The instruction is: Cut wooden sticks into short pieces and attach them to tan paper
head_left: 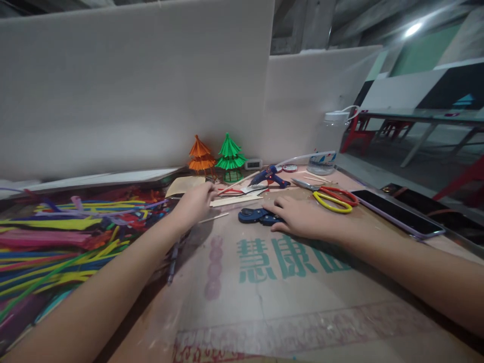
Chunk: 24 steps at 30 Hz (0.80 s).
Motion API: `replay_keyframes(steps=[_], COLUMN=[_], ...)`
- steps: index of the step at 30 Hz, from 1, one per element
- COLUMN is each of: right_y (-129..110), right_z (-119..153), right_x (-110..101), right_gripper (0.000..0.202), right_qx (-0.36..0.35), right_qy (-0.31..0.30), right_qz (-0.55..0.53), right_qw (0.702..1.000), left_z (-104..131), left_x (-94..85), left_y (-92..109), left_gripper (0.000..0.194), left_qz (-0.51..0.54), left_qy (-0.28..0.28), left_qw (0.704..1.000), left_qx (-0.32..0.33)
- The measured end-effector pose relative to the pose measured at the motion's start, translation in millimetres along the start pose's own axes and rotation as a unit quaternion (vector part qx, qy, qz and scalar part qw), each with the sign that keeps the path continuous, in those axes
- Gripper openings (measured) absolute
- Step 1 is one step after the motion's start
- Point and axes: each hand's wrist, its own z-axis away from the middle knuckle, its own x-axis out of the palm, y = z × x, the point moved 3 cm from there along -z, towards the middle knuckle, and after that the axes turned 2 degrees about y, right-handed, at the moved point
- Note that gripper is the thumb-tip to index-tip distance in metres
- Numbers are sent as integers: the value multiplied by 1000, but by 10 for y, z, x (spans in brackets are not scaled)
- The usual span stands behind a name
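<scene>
My left hand (198,200) reaches over the table at the centre, its fingers pinched on one end of a thin wooden stick (236,183) that slants up to the right. Flat wooden strips (236,201) lie just right of it, and a short stick (214,218) lies below. My right hand (293,214) rests palm down with fingers spread, its fingertips on the dark blue cutter tool (251,216). Beyond the hands lies a blue glue gun (266,175). Scissors with red and yellow handles (335,198) lie beside my right hand.
Colourful pipe cleaners (56,242) fill the left side. An orange tree (200,154) and a green tree (229,156) stand at the back by a white panel (132,91). A bottle (325,143) stands back right; a phone (397,213) lies at the right.
</scene>
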Motion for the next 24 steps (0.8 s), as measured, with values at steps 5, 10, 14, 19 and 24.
replay_keyframes(steps=[5,10,14,19,24], right_y=[-74,-110,-186,-154,-160], right_z=[90,155,205,274,351], right_x=[-9,-339,-622,-803,-918], right_gripper=[48,52,53,55,55], right_qx=[23,14,-26,-40,-81], right_qy=[91,238,321,376,396], right_qz=[-14,-98,-105,3,86], right_qw=[995,966,941,926,910], left_z=[118,354,504,594,572], left_x=[-298,-367,-382,-467,-429], left_y=[433,800,955,1056,1046], left_gripper=[41,27,20,37,29], left_qz=[174,343,345,266,244], left_qy=[-15,-30,10,70,29], left_qw=[984,937,936,954,956], left_qx=[30,53,72,120,160])
